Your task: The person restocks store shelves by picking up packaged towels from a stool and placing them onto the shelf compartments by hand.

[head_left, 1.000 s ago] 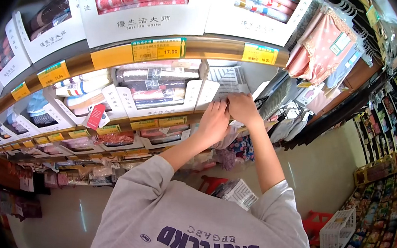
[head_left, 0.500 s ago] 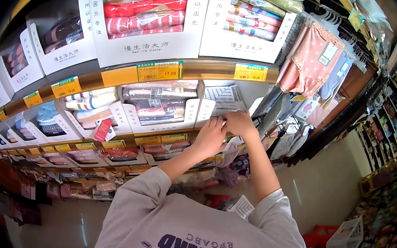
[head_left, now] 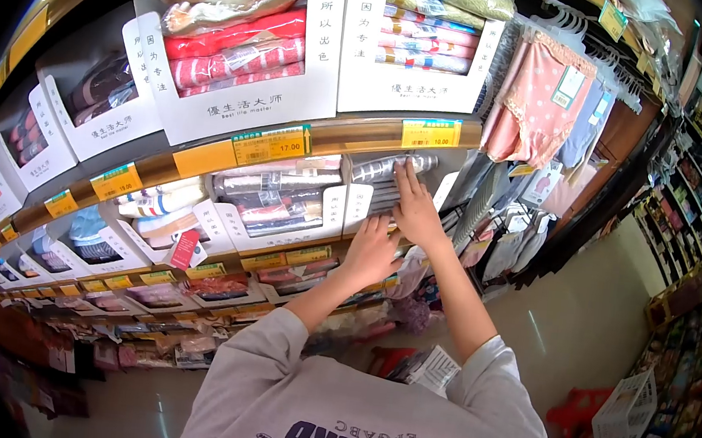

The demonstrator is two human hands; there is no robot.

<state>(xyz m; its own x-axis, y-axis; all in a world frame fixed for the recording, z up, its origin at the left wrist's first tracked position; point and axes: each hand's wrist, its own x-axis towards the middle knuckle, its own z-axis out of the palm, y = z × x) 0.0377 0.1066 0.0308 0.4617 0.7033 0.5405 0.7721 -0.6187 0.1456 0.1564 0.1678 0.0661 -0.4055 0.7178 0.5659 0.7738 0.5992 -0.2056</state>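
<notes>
On the middle shelf, grey striped packages [head_left: 386, 170] in clear wrap lie stacked in a white display box [head_left: 357, 206]. My right hand [head_left: 417, 207] rests on the stack with its fingers stretched out and touching the top package. Lower and to its left, my left hand [head_left: 371, 251] is at the front edge of the same box, its fingertips bent over the edge; whether they press on anything is hard to see. A neighbouring box holds wrapped folded textiles [head_left: 272, 198].
Above is a shelf edge with yellow price tags [head_left: 431, 132] and boxes of wrapped towels [head_left: 239, 62]. Pink garments [head_left: 543, 98] hang at the right. On the floor are a white basket [head_left: 624, 416] and a red one [head_left: 576, 422]. Shelves of goods stand far right.
My right hand has moved up and farther into the box, its fingers now spread on the package. The top package now lies flatter and farther back. The view has shifted slightly.
</notes>
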